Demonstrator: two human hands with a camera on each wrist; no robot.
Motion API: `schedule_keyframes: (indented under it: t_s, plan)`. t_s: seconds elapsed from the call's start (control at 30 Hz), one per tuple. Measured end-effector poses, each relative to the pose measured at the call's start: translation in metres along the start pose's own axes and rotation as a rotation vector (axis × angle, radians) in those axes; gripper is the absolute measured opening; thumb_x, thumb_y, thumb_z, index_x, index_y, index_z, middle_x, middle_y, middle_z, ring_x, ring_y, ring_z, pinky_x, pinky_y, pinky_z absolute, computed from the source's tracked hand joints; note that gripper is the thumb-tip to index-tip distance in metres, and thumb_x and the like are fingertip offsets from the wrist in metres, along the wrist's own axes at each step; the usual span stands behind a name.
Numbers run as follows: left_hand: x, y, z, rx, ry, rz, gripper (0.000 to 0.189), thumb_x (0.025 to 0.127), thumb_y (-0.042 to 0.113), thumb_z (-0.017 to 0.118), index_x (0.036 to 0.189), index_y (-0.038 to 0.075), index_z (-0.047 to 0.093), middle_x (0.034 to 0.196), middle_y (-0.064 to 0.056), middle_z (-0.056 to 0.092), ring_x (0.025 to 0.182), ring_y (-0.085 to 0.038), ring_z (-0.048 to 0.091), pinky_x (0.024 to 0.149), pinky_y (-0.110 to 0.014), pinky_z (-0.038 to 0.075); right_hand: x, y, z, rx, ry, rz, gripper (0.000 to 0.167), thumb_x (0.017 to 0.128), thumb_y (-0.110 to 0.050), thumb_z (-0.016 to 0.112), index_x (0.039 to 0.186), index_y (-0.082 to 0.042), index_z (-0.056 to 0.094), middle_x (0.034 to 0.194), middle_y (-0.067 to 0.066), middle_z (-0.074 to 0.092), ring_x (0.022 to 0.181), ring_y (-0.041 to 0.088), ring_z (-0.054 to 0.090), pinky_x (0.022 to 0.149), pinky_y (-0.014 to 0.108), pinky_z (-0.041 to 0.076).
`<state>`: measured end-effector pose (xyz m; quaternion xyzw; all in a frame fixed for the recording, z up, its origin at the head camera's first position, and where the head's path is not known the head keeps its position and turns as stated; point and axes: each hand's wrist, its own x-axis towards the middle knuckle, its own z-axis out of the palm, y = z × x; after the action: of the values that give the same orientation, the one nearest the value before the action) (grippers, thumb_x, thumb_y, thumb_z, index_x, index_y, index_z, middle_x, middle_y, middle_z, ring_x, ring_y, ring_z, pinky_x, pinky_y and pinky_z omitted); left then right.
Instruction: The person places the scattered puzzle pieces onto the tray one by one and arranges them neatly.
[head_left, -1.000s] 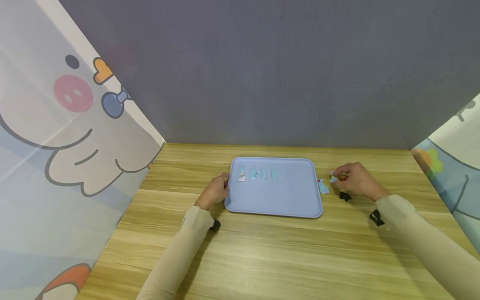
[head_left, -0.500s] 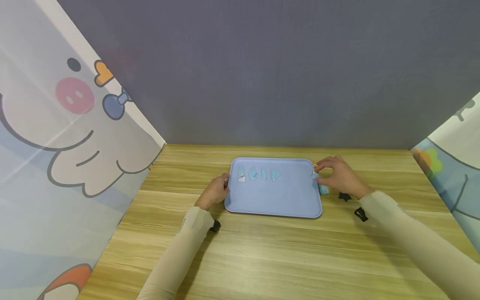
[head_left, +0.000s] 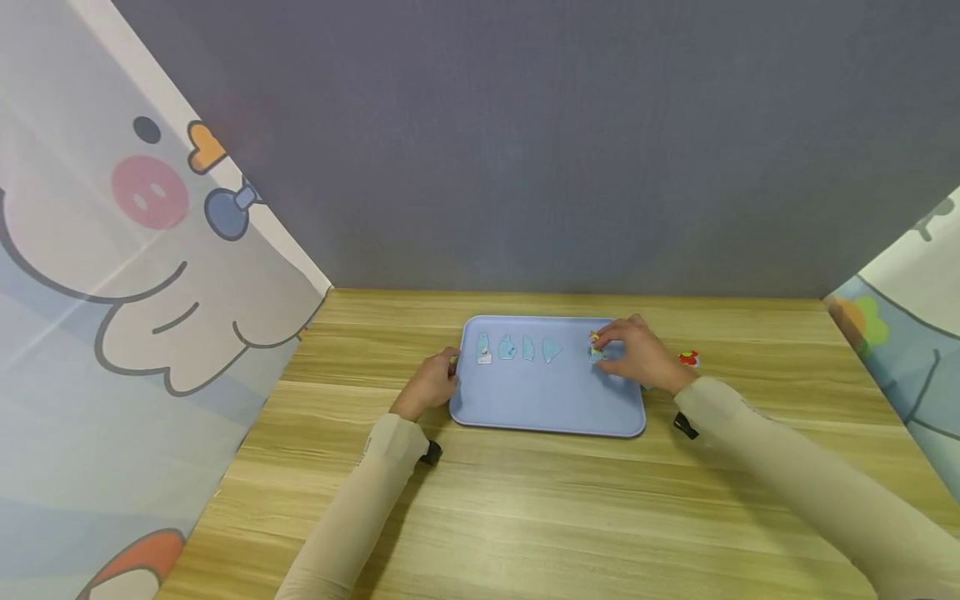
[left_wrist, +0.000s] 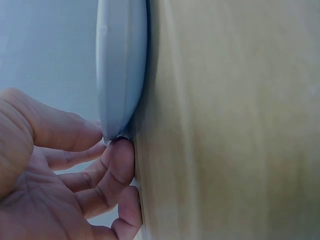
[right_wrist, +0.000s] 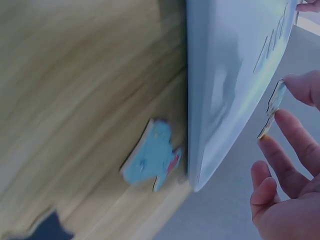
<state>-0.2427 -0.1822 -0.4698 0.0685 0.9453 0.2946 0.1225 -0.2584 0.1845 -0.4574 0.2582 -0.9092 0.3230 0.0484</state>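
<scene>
A pale blue tray (head_left: 547, 404) lies on the wooden table. My left hand (head_left: 430, 385) holds its left edge, thumb on the rim and fingers below, as the left wrist view (left_wrist: 111, 132) shows. Over the tray's right part, my right hand (head_left: 637, 354) pinches a small flat blue-and-yellow puzzle-like piece (head_left: 596, 350). The right wrist view shows this piece (right_wrist: 273, 105) on edge between thumb and fingertips, apart from the tray. Several light blue flat pieces (head_left: 507, 347) stand in a row toward the tray's upper left.
Right of the tray, a red piece (head_left: 688, 358) lies on the table (head_left: 525, 508). A blue piece (right_wrist: 152, 152) and a dark pointed piece (right_wrist: 47, 230) lie beside the tray too. A grey panel (head_left: 525, 150) rises behind the table, with a cartoon-printed cloth (head_left: 67, 350) at left.
My right hand has picked up the blue-and-yellow piece from the table right of the tray and carried it left over the tray. My left hand stays at the tray's edge.
</scene>
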Motion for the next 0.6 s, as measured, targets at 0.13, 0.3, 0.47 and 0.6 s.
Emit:
schedule_keyframes:
  t_s: [0.13,0.3,0.47,0.6]
  plan:
    - [0.0,0.0,-0.001,0.004,0.0,0.004,0.049,0.092,0.001,0.055,0.138,-0.001,0.04,0.097,-0.013,0.06,0.074,-0.019,0.056,0.059,-0.028,0.048,0.006,-0.002,0.007,-0.012,-0.029,0.036,0.023,0.07,-0.008,0.082,0.091,-0.004,0.073,0.109,0.014,0.064,0.094,0.027,0.044,0.079,0.041,0.038]
    - [0.001,0.0,-0.001,0.011,-0.001,-0.005,0.048,0.093,0.003,0.055,0.138,0.0,0.041,0.097,-0.012,0.059,0.076,-0.02,0.056,0.06,-0.028,0.048,0.012,-0.004,0.013,-0.034,-0.024,0.071,0.023,0.069,-0.008,0.082,0.09,-0.002,0.073,0.106,0.015,0.066,0.093,0.028,0.043,0.079,0.042,0.038]
    - [0.001,0.0,-0.001,0.002,-0.01,-0.013,0.048,0.093,0.003,0.055,0.138,0.0,0.04,0.099,-0.013,0.06,0.077,-0.02,0.056,0.061,-0.028,0.048,0.018,-0.006,0.019,-0.034,-0.022,0.057,0.02,0.068,-0.006,0.082,0.086,-0.001,0.074,0.103,0.016,0.067,0.091,0.029,0.044,0.079,0.041,0.037]
    - [0.002,-0.001,-0.001,0.002,-0.008,-0.002,0.049,0.092,0.002,0.056,0.138,0.0,0.04,0.099,-0.013,0.06,0.077,-0.02,0.056,0.061,-0.028,0.048,0.021,-0.006,0.025,-0.04,-0.03,0.059,0.019,0.067,-0.006,0.083,0.083,-0.001,0.074,0.104,0.016,0.067,0.092,0.03,0.045,0.08,0.041,0.037]
